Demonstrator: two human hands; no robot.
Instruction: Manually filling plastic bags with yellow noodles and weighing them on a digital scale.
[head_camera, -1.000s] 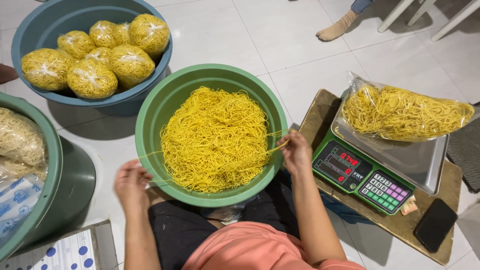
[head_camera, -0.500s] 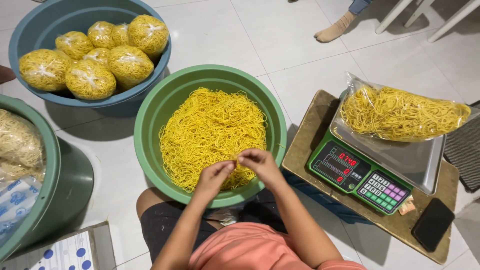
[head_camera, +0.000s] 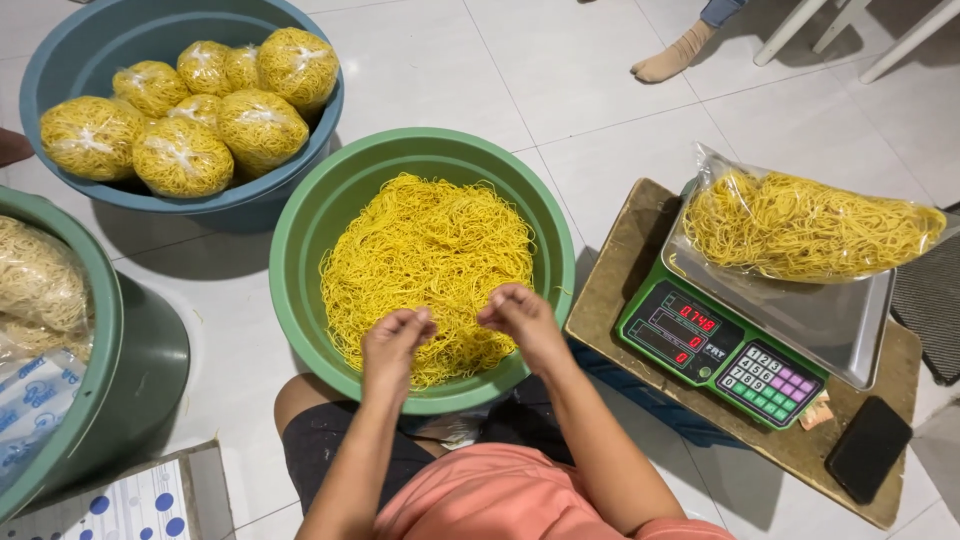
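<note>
A green basin (head_camera: 310, 215) in front of me holds a loose heap of thin yellow noodles (head_camera: 425, 255). My left hand (head_camera: 393, 345) and my right hand (head_camera: 520, 320) are both over the near edge of the heap, fingers pinched on strands of noodles. To the right, a clear plastic bag of yellow noodles (head_camera: 805, 228) lies on the steel pan of a green digital scale (head_camera: 720, 350).
A blue basin (head_camera: 90, 45) at the back left holds several tied bags of noodles (head_camera: 190, 110). A dark green tub (head_camera: 90, 380) stands at the left. The scale rests on a wooden board (head_camera: 620, 260), next to a black phone (head_camera: 868, 450). Another person's socked foot (head_camera: 675, 58) is at the top.
My hands came in from the basin's sides, met over the near part of the noodle heap, and now have drawn slightly apart, pinching strands.
</note>
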